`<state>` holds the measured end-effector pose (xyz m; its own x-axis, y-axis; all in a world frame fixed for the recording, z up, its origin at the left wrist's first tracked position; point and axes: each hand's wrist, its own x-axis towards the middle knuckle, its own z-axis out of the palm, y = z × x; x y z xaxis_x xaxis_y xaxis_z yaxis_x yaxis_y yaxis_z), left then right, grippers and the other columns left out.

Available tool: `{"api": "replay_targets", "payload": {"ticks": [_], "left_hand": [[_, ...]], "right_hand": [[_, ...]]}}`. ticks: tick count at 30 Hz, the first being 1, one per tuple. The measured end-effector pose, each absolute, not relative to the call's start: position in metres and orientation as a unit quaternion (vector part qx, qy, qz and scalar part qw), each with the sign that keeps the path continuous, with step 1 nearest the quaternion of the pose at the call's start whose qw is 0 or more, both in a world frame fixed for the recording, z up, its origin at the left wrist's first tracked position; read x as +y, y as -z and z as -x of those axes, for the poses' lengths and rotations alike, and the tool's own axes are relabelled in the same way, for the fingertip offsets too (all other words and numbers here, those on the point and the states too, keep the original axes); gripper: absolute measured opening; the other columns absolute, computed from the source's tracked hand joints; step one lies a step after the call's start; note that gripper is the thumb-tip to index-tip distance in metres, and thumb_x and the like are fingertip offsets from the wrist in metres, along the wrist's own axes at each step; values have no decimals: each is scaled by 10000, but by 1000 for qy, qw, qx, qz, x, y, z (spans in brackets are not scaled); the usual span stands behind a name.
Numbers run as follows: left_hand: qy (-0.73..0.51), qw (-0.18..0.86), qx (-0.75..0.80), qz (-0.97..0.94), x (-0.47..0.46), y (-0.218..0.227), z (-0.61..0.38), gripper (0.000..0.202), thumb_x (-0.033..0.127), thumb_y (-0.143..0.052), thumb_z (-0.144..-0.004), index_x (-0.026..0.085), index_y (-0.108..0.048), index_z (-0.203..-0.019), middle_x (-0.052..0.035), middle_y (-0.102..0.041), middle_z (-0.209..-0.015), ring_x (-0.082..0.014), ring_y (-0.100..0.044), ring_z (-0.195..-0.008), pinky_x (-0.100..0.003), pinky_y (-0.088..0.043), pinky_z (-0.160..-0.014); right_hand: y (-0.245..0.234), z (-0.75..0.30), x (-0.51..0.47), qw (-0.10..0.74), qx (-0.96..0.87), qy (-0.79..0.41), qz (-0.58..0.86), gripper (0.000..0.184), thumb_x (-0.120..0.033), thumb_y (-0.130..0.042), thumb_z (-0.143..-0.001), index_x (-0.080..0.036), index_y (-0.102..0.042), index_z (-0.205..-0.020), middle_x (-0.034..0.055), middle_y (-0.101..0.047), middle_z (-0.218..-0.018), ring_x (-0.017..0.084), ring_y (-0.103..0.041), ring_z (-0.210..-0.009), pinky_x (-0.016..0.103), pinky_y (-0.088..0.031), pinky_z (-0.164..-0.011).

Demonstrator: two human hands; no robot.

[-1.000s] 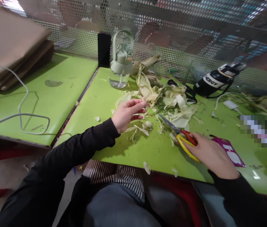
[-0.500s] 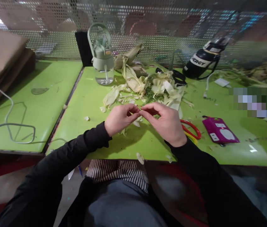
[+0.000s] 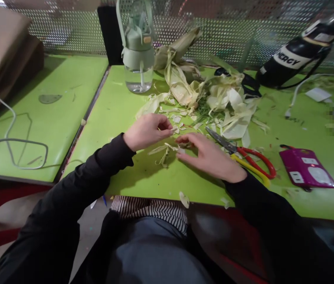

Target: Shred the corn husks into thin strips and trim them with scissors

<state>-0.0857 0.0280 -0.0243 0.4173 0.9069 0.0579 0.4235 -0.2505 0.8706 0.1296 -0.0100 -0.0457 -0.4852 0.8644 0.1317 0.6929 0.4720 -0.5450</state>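
Perforated screening backs two green tabletops, where a brown stack and a looped cable lie at far left. Past the dark seam, the left hand seems to pinch a small pale flake between thumb and forefinger, below a green-lidded bottle. Just beside it, a curled peeling reaches toward the right thumb. The right hand has thumb and fingers parted, with nothing visibly gripped. Scissors lie just beyond it to the right, nearer this hand than the left; their long axis slants, blades pointing away and leftward toward the husk pile, red and yellow handles toward the person's right. Open room lies between seam and left sleeve, and toward the front edge. Rightward, a strip of green separates the handles from a purple packet; behind leans a black bottle.
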Motion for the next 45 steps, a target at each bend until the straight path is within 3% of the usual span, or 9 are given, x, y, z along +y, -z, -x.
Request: {"api": "replay_targets", "payload": {"ticks": [6, 11, 17, 22, 32, 37, 45], "left_hand": [[-218, 465, 449, -731, 28, 27, 86, 91, 172, -692, -771, 159, -691, -680, 2, -665, -604, -83, -521, -523, -222, -362, -540], [-215, 508, 417, -722, 23, 25, 86, 90, 150, -697, -766, 163, -691, -678, 10, -653, -584, -74, -534, -513, -202, -382, -533], [-227, 578, 383, -684, 14, 10, 86, 96, 144, -690, -800, 150, -680, -705, -4, -659, -622, -78, -574, -543, -194, -401, -534], [-243, 575, 368, -689, 11, 11, 85, 81, 173, -699, -810, 151, -698, -732, 4, -663, -628, -73, -561, -556, -189, -403, -548], [-245, 590, 374, -672, 9, 16, 82, 85, 167, -688, -828, 150, -682, -745, 5, -659, -633, -67, -581, -540, -169, -402, -517], [-246, 592, 388, -662, 11, 17, 83, 91, 195, -705, -833, 152, -675, -759, -11, -679, -662, -73, -602, -544, -171, -391, -502], [-252, 597, 389, -655, 13, 17, 83, 93, 184, -697, -849, 146, -671, -768, -7, -672, -658, -67, -593, -542, -176, -382, -501]], "right_hand": [[67, -126, -12, 232, -890, -91, 381, 112, -304, -603, -964, -231, -687, -973, 88, -735, -1025, 279, -611, -991, 459, -490, -892], [65, -133, -12, 288, -889, -36, 354, 195, -306, -555, -991, -243, -738, -968, 86, -725, -967, 260, -622, -925, 418, -518, -789], [57, -135, -22, 350, -847, -85, 391, 157, -289, -582, -975, -310, -737, -967, 45, -780, -989, 248, -712, -909, 427, -555, -794], [60, -135, -25, 406, -828, -114, 369, 107, -222, -650, -941, -284, -722, -991, 18, -794, -962, 213, -744, -862, 387, -592, -782], [61, -131, -27, 402, -812, -124, 406, 151, -185, -643, -921, -289, -738, -978, 38, -800, -956, 250, -769, -869, 448, -642, -782], [56, -128, -30, 397, -814, -93, 415, 178, -163, -614, -905, -247, -729, -1012, 57, -807, -973, 243, -774, -868, 421, -653, -776], [60, -126, -31, 416, -775, -192, 436, 162, -274, -675, -902, -220, -691, -1054, 57, -800, -1021, 214, -772, -895, 387, -643, -826]]}}
